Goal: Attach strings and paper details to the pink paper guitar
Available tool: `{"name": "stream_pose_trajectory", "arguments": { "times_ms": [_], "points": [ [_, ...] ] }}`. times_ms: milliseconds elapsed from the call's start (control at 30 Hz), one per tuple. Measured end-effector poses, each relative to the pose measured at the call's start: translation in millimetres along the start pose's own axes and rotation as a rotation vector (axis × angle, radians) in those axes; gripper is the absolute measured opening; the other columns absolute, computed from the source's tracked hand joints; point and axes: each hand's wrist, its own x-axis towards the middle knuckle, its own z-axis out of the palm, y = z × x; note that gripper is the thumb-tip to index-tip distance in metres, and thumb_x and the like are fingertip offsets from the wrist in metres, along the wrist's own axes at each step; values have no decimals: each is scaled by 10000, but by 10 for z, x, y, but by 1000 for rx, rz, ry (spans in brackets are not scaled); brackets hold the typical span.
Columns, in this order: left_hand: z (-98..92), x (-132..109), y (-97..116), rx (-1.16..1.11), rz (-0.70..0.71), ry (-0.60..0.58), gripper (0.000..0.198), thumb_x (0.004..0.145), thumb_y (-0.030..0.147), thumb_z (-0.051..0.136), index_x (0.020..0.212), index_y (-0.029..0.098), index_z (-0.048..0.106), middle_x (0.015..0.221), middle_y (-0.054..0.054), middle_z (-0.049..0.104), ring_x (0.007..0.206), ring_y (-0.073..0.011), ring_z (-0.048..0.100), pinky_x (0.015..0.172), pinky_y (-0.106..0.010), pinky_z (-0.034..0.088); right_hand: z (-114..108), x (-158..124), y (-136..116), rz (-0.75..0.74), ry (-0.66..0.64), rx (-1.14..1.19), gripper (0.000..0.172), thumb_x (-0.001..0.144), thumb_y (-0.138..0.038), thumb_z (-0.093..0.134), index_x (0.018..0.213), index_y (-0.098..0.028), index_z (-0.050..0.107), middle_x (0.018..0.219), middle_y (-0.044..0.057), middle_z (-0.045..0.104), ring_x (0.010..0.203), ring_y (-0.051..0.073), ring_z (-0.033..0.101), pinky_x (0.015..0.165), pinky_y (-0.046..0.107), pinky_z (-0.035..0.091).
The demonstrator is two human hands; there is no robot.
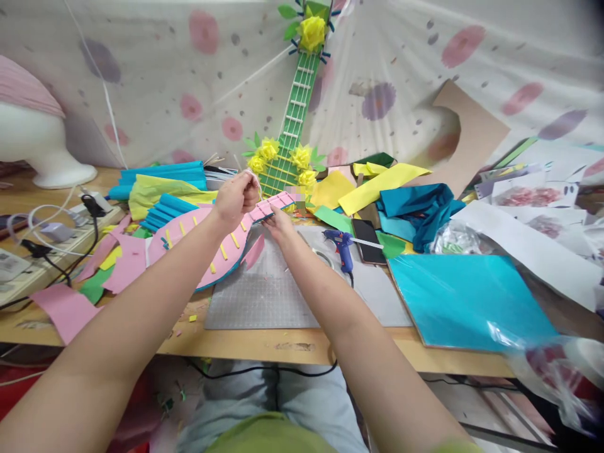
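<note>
A pink craft guitar (pixel 226 244) with a blue edge and yellow strips lies tilted across the left and middle of the bench. Its narrow pink neck (pixel 278 204) points up and right. My right hand (pixel 279 223) is closed around the underside of this neck, with some fingers hidden behind it. Just above the neck, my left hand (pixel 237 200) is closed in a pinch on a thin whitish string (pixel 256 181). My left forearm covers part of the guitar body.
A green craft guitar (pixel 296 107) with yellow flowers leans on the back curtain. A blue glue gun (pixel 342 247) and phone (pixel 368 241) lie by the grey cutting mat (pixel 264 308). A power strip (pixel 51 251) is left; a blue sheet (pixel 472 302) is right. Paper scraps surround these.
</note>
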Motion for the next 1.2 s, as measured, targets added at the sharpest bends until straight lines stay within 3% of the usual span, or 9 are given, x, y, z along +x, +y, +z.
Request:
{"name": "stream_pose_trajectory", "arguments": {
  "times_ms": [233, 467, 567, 633, 733, 800, 900, 1067, 1200],
  "points": [
    [50, -62, -77, -54, -98, 19, 298, 860, 274, 429, 588, 163, 381, 423, 92, 174, 314, -14, 163, 329, -138, 118, -160, -261, -7, -146, -60, 25, 108, 771, -89, 517, 812, -177, 471, 573, -61, 540, 538, 68, 553, 573, 200, 520],
    [297, -8, -198, -181, -168, -83, 342, 890, 292, 383, 574, 160, 380, 410, 92, 174, 297, -17, 158, 311, -141, 102, -622, -509, 16, 15, -53, -229, 112, 754, -56, 483, 733, -157, 524, 590, -6, 580, 574, 99, 577, 572, 226, 524],
    [416, -6, -235, -234, -198, -110, 336, 887, 301, 390, 581, 162, 394, 406, 91, 170, 295, -23, 169, 306, -144, 94, -799, -629, -76, 137, -188, -514, 58, 689, -72, 554, 707, -124, 574, 605, 52, 614, 582, 144, 591, 527, 275, 520],
    [474, -3, -235, -262, -198, -102, 322, 880, 301, 408, 589, 162, 413, 399, 91, 166, 291, -25, 174, 302, -145, 89, -858, -737, -150, 10, -290, -687, 191, 616, -39, 595, 786, -124, 609, 727, 67, 652, 659, 143, 604, 547, 253, 516],
    [515, 17, -217, -293, -178, -67, 325, 871, 337, 429, 597, 163, 440, 386, 91, 167, 285, -27, 169, 293, -151, 87, -848, -906, -201, -284, -497, -675, 439, 571, -42, 624, 982, -197, 610, 993, 37, 650, 870, 128, 602, 684, 228, 516],
    [506, 40, -197, -296, -163, -43, 336, 870, 366, 429, 600, 167, 450, 379, 90, 170, 286, -30, 164, 291, -160, 90, -816, -978, -174, -318, -637, -685, 401, 616, -131, 641, 1006, -215, 612, 984, 18, 652, 859, 115, 600, 699, 225, 510],
    [418, 80, -150, -258, -129, 12, 341, 874, 372, 422, 596, 175, 444, 376, 85, 164, 297, -38, 146, 306, -181, 92, -821, -981, -81, -247, -719, -788, 197, 725, -304, 590, 864, -175, 643, 722, -2, 641, 652, 86, 578, 597, 200, 485],
    [36, 142, -3, -67, -38, 231, 386, 929, 325, 285, 588, 181, 394, 391, 71, 117, 354, -66, 74, 381, -230, 80, -1036, -845, -16, -283, -635, -1005, 270, 775, -399, 528, 673, -163, 613, 528, -35, 525, 489, 66, 498, 486, 176, 412],
    [-405, 108, 141, 386, 105, 489, 372, 945, 222, 177, 633, 179, 376, 433, 53, 186, 413, -79, 134, 439, -226, 139, -1257, -827, -111, -257, -532, -1141, 247, 760, -382, 540, 626, -182, 599, 490, -41, 511, 441, 73, 475, 435, 187, 367]
  ]
}}
